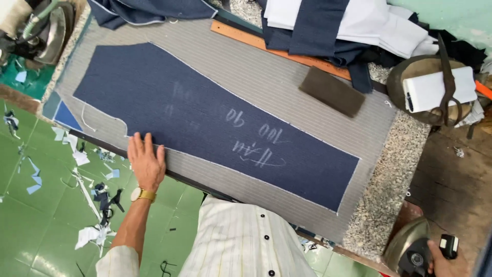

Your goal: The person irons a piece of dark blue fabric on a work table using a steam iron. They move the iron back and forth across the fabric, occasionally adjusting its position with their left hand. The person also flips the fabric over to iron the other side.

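Note:
A long navy cloth piece (pixel 205 118) with chalk marks lies flat on a grey striped fabric (pixel 256 72) spread over the table. My left hand (pixel 145 160), with a gold wristwatch, rests flat with fingers apart on the near edge of the cloth pieces. My right hand (pixel 445 261) is at the bottom right corner, closed around the black handle of an electric iron (pixel 410 246) standing off the table's end.
A brown felt pad (pixel 333 91) and an orange wooden ruler (pixel 277 47) lie at the far side. Folded navy and white fabrics (pixel 338 25) are stacked beyond. Scissors (pixel 447 77) lie on a round cushion. Another iron (pixel 46 31) sits top left. Scraps litter the green floor (pixel 51 205).

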